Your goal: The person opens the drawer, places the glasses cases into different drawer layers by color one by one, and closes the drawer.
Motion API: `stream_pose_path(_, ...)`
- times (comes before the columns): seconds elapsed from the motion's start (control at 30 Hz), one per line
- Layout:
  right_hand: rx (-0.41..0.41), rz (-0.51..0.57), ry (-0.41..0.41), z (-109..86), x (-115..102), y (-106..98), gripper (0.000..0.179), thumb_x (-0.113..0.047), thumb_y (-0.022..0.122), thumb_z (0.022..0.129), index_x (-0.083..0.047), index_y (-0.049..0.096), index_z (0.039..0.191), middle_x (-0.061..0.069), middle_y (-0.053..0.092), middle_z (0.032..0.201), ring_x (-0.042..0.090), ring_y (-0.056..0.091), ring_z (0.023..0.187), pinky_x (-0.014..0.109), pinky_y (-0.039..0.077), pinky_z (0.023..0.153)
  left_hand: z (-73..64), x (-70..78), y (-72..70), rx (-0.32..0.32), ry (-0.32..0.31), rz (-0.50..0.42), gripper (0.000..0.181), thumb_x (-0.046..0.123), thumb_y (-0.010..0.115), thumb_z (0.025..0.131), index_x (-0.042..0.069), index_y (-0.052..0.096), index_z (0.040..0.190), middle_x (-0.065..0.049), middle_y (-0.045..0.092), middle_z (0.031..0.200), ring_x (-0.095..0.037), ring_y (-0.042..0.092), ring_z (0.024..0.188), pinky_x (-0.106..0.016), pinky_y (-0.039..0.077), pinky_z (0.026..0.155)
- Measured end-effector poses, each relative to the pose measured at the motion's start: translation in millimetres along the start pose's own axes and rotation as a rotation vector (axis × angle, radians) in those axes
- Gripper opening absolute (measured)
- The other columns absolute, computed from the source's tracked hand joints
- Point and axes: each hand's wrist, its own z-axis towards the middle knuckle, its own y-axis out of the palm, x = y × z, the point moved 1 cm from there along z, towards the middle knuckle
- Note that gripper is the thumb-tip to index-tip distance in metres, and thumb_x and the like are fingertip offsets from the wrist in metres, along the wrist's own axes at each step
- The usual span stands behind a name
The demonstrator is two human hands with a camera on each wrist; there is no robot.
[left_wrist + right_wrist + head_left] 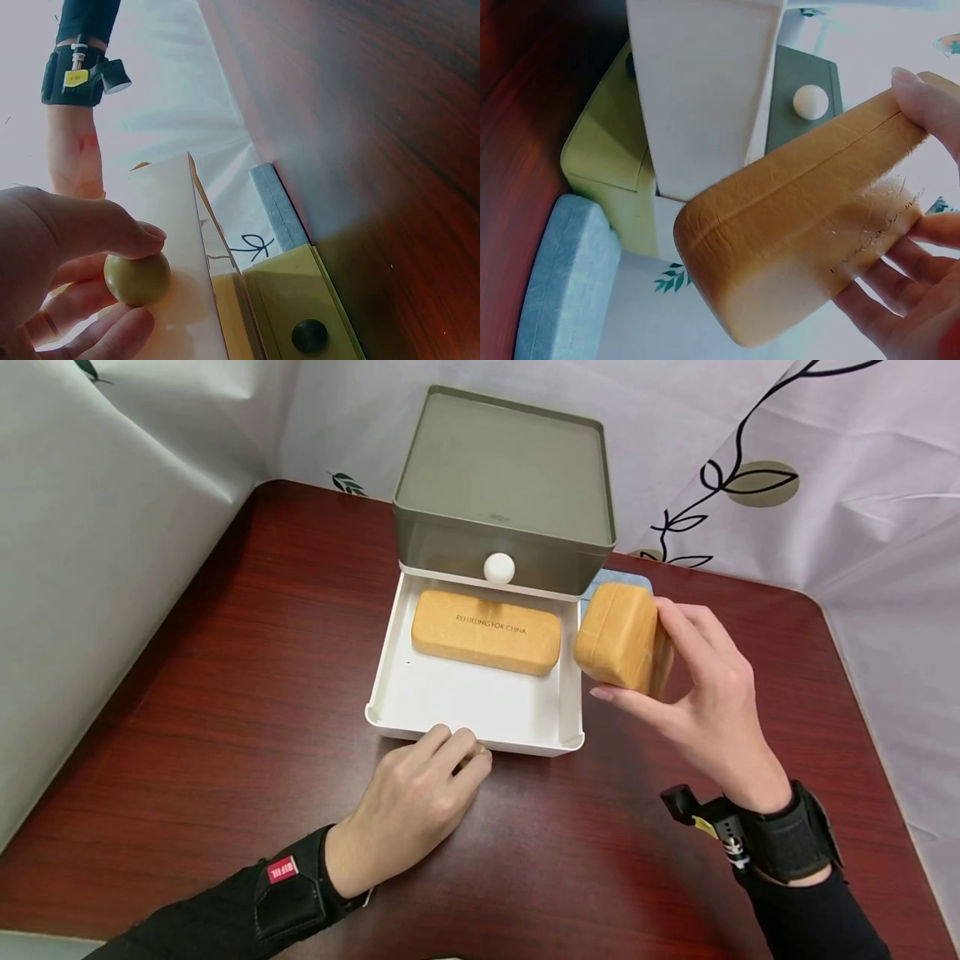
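Observation:
A white drawer [487, 706] stands pulled out of a desktop drawer box [510, 468] with a grey-green top. My left hand [420, 802] pinches the round olive knob [139, 279] on the drawer's front, thumb on one side and fingers on the other. Inside the drawer, toward the back, lies a tan glasses case [487, 631] lettered "REFUELING FOR CHINA". My right hand [712, 693] grips a second tan glasses case [802, 217] between thumb and fingers. That case is tilted and raised beside the drawer's right wall; its seam faces the right wrist camera.
A light blue case [566, 277] lies on the table to the right of the box, partly hidden in the head view. Above the open drawer is another with a white knob [498, 568]. A printed white cloth [862, 510] hangs behind the dark red table [225, 693].

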Motion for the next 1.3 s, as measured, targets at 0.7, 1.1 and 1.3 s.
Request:
stream_pose_path(0.7,0.028,0.14,-0.024,10.6,-21,-4,0.087,-0.004,0.092,0.049,-0.007,0.06,0.13,0.011,0.063,0.111,0.008,0.056,0.105,0.018,0.047,0.096,-1.6,-0.2,0.3,-0.016,-0.002,-0.007,0.028,-0.002,0.04,0.093,0.007,0.063,0.079,0.0,0.053,0.077,-0.013,0.041,0.061,-0.017,0.033,0.045)
stream_pose_path(1.1,0.07,0.259,-0.031,15.9,-35,-7,0.086,0.005,0.09,0.048,-0.001,0.059,0.129,0.012,0.062,0.113,0.015,0.057,0.107,0.023,0.049,0.098,-1.0,-0.1,-0.2,-0.009,-0.004,-0.007,0.028,-0.002,0.04,0.093,0.007,0.062,0.078,0.0,0.053,0.076,-0.013,0.04,0.061,-0.017,0.032,0.045)
stream_pose_path(1.3,0.102,0.332,-0.049,18.0,-39,-7,0.072,-0.003,0.091,0.054,0.007,0.062,0.119,0.008,0.063,0.109,0.017,0.056,0.102,0.019,0.05,0.09,-1.0,-0.1,-0.1,-0.008,-0.003,-0.009,0.028,-0.002,0.04,0.093,0.007,0.063,0.079,0.0,0.053,0.076,-0.013,0.04,0.061,-0.017,0.032,0.045)
